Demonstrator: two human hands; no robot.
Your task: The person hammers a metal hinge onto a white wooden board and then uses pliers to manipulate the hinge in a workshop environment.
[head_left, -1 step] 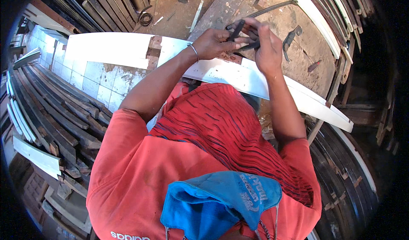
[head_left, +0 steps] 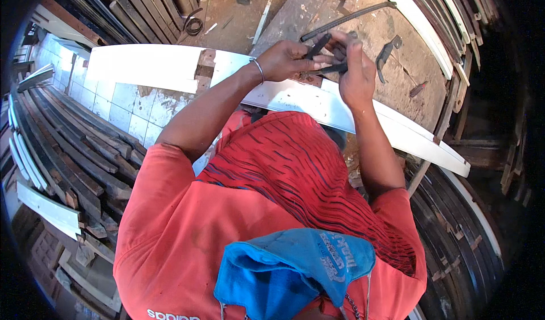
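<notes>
Both hands are raised over a long white-faced board [head_left: 301, 100]. My left hand [head_left: 285, 59], with a metal bracelet at the wrist, is closed round a dark tool [head_left: 319, 46] made of two narrow arms that spread apart. Opposite it, my right hand [head_left: 356, 67] grips the same tool with curled fingers, thumb upright. Fingers cover part of the tool, so I cannot make out its exact kind. A black strip [head_left: 349, 21] lies on the bench just beyond the hands. To the right lie a dark hooked tool [head_left: 387, 58] and a small red-handled tool [head_left: 418, 89].
The worn wooden bench [head_left: 417, 62] stands beyond the white boards. Another white panel [head_left: 142, 66] extends left above white floor tiles [head_left: 116, 104]. Stacked dark timber [head_left: 79, 144] fills the left side, with more lengths [head_left: 448, 223] at the right. A black coil [head_left: 193, 25] lies far off.
My right fingers have curled in slightly round the tool, and its upper arm has dropped a little. More of the black strip's near end shows.
</notes>
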